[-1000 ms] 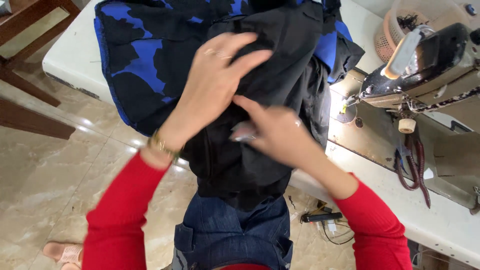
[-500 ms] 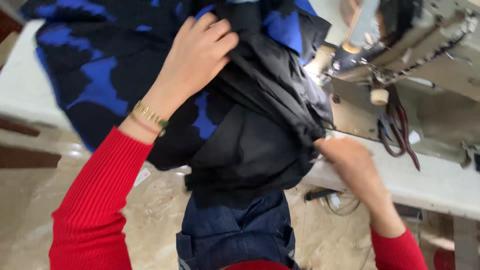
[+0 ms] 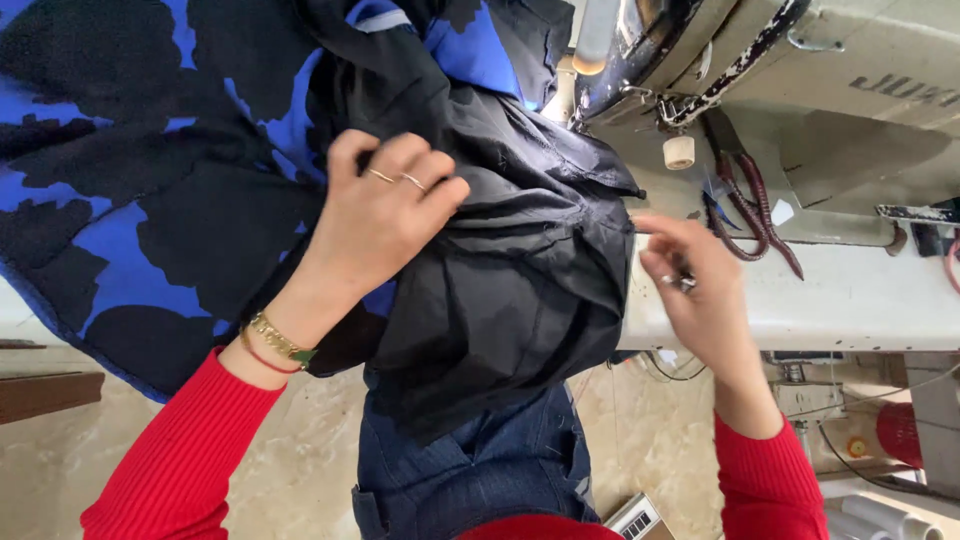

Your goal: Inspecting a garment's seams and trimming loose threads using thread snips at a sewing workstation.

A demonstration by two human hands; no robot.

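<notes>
**Hands shift on the dark cloth by the sewing machine**

Since the earlier frame, the left hand (image 3: 385, 215) has slid down from the top of the cloth pile to its middle. The right hand (image 3: 695, 280) has come out from under the cloth and now shows in full beside it.

The left hand presses on the black cloth (image 3: 500, 290), with its fingers curled into a fold, so its grip is closed on the cloth. The right hand sits at the cloth's right edge, over the white desk (image 3: 850, 300). Its fingers are bent, with something small and shiny there, but it is too small to tell what it is or whether the hand holds anything.

The black cloth lies on the desk edge and hangs down over the person's blue jeans (image 3: 480, 470). A blue and black patterned cloth (image 3: 130, 180) spreads to the left. Dark red scissors (image 3: 750, 205) lie by the sewing machine (image 3: 860, 70), which has raised lettering on its pale side.
</notes>
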